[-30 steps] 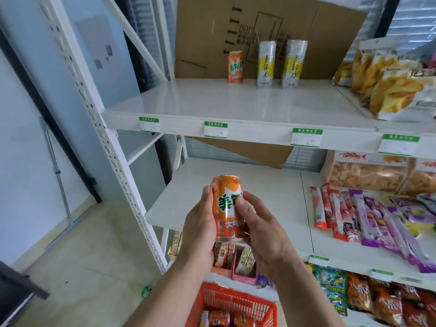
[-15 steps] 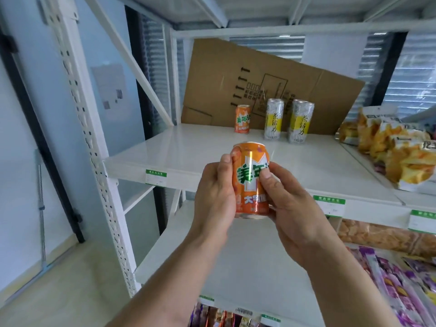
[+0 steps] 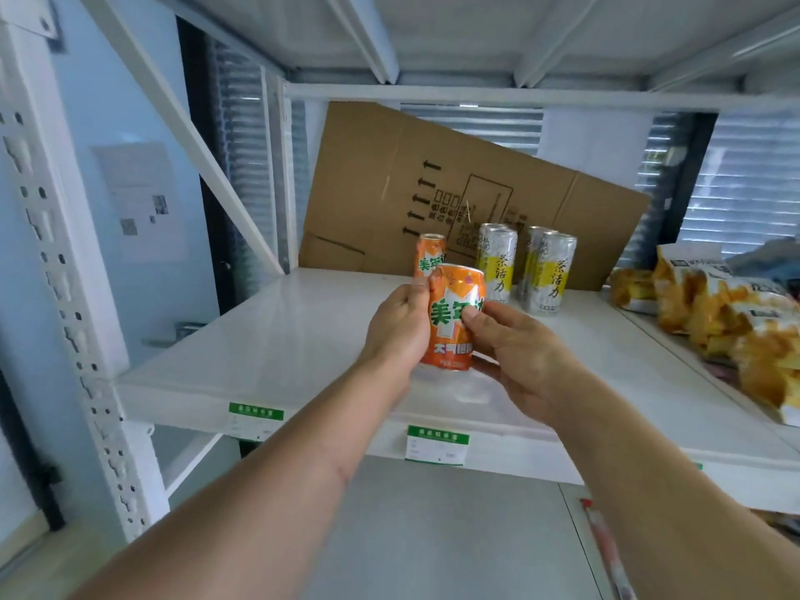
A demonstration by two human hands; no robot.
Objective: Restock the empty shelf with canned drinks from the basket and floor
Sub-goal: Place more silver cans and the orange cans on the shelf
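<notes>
I hold an orange drink can upright between both hands, just above the white shelf. My left hand grips its left side and my right hand its right side, thumb across the label. Behind it, at the back of the shelf, stands a second orange can, partly hidden by the held one. To its right stand silver and yellow tall cans. The basket is out of view.
A flattened cardboard box leans against the back of the shelf. Yellow snack bags fill the right end. A diagonal white brace and perforated upright bound the left. Another shelf board hangs overhead.
Both hands have carried the orange can up from the lower shelf level and forward over the upper shelf, toward the cans at the back. The basket dropped out of view.
</notes>
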